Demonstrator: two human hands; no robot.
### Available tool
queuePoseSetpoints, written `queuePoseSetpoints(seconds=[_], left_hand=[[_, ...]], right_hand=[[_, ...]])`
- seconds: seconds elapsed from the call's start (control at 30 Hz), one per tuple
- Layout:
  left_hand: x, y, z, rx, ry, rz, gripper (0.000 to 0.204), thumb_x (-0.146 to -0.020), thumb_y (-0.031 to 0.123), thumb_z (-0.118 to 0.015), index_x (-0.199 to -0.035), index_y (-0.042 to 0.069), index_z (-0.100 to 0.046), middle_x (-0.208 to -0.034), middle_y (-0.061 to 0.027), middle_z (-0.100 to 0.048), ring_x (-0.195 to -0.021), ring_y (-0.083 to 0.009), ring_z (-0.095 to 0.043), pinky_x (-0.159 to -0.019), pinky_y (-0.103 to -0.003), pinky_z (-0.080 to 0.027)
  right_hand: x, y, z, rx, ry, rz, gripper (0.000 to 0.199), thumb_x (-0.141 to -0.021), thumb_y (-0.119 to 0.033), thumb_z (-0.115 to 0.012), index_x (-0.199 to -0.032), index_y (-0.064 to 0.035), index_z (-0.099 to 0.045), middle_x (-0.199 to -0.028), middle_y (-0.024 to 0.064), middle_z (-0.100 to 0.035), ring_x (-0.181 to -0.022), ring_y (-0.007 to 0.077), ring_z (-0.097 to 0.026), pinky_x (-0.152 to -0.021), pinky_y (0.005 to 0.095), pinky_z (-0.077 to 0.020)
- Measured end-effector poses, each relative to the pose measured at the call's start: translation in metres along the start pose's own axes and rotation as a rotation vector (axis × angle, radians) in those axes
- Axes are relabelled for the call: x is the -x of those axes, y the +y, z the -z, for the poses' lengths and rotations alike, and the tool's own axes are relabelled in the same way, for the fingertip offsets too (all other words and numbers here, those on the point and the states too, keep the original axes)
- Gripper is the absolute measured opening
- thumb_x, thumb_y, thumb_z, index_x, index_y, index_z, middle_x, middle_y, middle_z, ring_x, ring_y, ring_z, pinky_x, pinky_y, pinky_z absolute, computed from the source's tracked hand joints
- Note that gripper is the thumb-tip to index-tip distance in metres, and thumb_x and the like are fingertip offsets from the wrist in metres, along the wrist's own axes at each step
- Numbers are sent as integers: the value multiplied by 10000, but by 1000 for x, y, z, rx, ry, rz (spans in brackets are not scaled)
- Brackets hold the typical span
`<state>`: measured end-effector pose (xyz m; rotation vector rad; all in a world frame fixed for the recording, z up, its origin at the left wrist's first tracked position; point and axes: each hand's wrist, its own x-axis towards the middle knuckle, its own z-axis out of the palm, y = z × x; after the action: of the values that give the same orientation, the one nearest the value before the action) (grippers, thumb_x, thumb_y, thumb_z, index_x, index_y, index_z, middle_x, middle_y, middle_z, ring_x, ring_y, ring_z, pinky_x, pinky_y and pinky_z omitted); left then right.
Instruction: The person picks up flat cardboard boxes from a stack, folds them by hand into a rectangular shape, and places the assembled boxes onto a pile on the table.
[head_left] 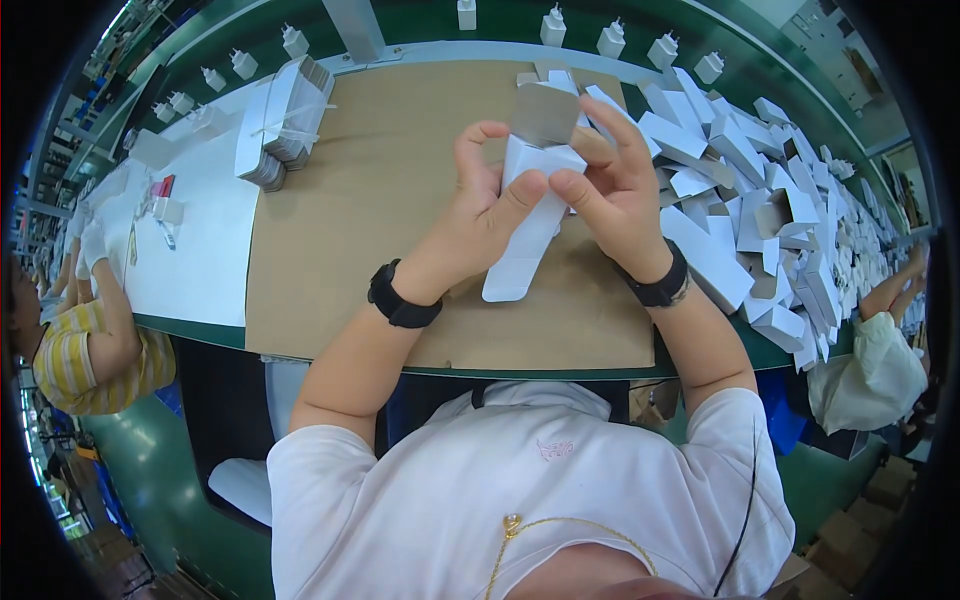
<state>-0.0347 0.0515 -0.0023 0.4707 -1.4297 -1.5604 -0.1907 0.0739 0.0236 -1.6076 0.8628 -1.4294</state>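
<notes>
Between my hands is a long white cardboard box (528, 240), raised over the brown cardboard sheet (340, 230). Its far end has a flap (545, 112) standing up with the greyish inner side showing, and the near end hangs tilted toward me. My left hand (478, 205) grips the box's left side, thumb on the front face. On the right side, my right hand (622, 190) holds it too, its thumb at the top edge and its fingers behind and beside the flap. The undersides of the fingers' grip are partly hidden by the box.
A heap of white boxes (735, 150) covers the table's right side, several with open ends. Banded stacks of flat white cartons (285, 120) stand at the back left. White chargers (553, 27) line the far ledge. Co-workers sit at left (105, 345) and right (870, 370).
</notes>
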Motion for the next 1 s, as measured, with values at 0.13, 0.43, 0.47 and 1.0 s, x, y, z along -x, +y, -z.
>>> queuePoseSetpoints(seconds=[0.13,0.43,0.47,1.0], left_hand=[[1,2,4,-60,-42,-12,646,-897,351,-523,-1293,95,-82,-990,-147,-560,-820,-150,-567,-689,-264,-473],[-1,4,10,-93,-146,104,735,-861,392,-572,-1321,91,-84,-972,-146,-568,-852,-153,-568,-707,-265,-463],[-1,4,10,-141,-154,93,741,-856,385,-584,-1319,88,-88,-979,-146,-565,-855,-156,-567,-717,-267,-461],[-2,4,5,-239,-96,62,693,-866,354,-580,-1296,71,-114,-977,-147,-567,-830,-156,-572,-705,-260,-458]], right_hand=[[-5,-2,4,47,-13,154,470,-835,-63,-604,-1278,-34,-450,-1126,124,-599,-1002,167,-572,-809,235,-462],[-13,-4,31,130,-246,-89,276,-853,-120,-574,-1098,1,-611,-1065,120,-631,-941,155,-589,-841,258,-448],[-13,-4,32,94,-218,-137,270,-849,-113,-569,-1092,-5,-617,-1047,113,-637,-917,147,-592,-829,251,-449],[-7,6,30,172,-254,-16,278,-836,-86,-592,-1105,-20,-611,-980,70,-656,-867,125,-587,-818,234,-439]])
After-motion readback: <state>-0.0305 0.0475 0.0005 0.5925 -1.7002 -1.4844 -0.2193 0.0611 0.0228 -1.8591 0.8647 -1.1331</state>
